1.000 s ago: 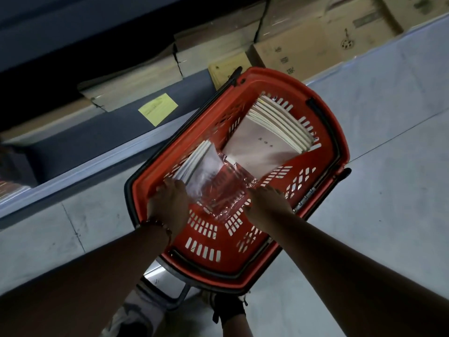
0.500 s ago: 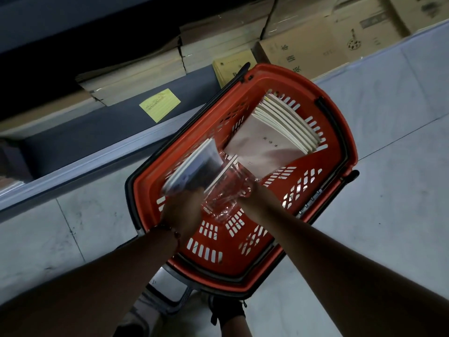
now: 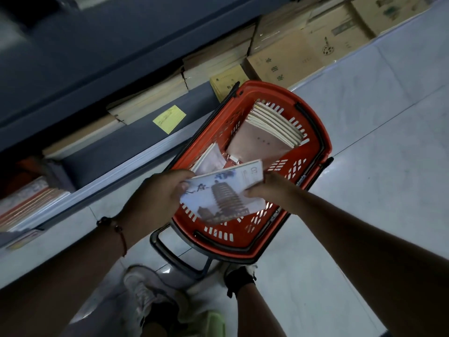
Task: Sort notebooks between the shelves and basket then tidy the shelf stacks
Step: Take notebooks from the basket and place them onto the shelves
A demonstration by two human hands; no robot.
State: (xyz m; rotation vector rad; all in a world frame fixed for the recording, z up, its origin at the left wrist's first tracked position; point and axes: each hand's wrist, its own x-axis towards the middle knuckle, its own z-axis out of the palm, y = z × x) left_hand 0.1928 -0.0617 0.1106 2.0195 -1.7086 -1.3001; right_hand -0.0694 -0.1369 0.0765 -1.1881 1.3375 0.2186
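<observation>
Fingers of the left hand (image 3: 160,190) curl round the 9 o'clock edge of a notebook bundle (image 3: 222,194) with a tower cover, while the right hand (image 3: 269,188) pinches its 3 o'clock edge. It is held above the red basket (image 3: 320,147), where more notebooks (image 3: 272,122) lie toward 12 o'clock. Shelf stacks (image 3: 150,103) sit at 10 o'clock.

Bare forearms; a thin red cord bracelet with dark beads (image 3: 114,227) on the left wrist; pale sneakers (image 3: 143,291)
</observation>
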